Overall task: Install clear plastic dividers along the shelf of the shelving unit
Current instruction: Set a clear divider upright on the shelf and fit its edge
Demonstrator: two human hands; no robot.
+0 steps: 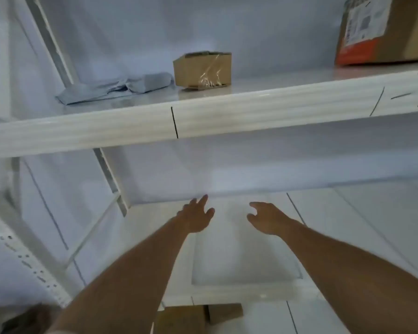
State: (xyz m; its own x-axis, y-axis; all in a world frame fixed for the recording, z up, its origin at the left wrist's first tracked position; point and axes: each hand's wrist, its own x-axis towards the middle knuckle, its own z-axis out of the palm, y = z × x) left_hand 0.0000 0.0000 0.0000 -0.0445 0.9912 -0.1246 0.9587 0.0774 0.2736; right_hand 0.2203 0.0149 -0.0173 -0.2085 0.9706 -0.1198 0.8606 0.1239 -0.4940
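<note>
Your divider (246,256) is a clear, near-colourless sheet, readable mainly by its edges and a faint sheen. It lies between your forearms over the lower shelf (348,213), its near edge close to the shelf's front lip. Whether it rests flat on the shelf or is tilted cannot be told.

Your left hand (196,216) reaches in with fingers spread and open, gripping nothing that shows. Your right hand (267,216) is loosely curled with thumb apart from fingers, also open. Both sit at the divider's far end; contact with it cannot be confirmed (the sheet's far edge is lost against the white shelf).

A second clear sheet (92,235) stands at the left end of the lower shelf, beside the post (111,174). Black lines (174,122) mark the front of the upper shelf (251,112), and similar lines run across the lower one.

On the upper shelf: a small box (202,68) with clear tape, a grey-blue bag (116,88) to its left, and a large box (384,30) at the right, cut off by the frame. Brown cardboard (198,314) below the lower shelf is partly hidden by your left forearm. The whole view is soft and blurred.
</note>
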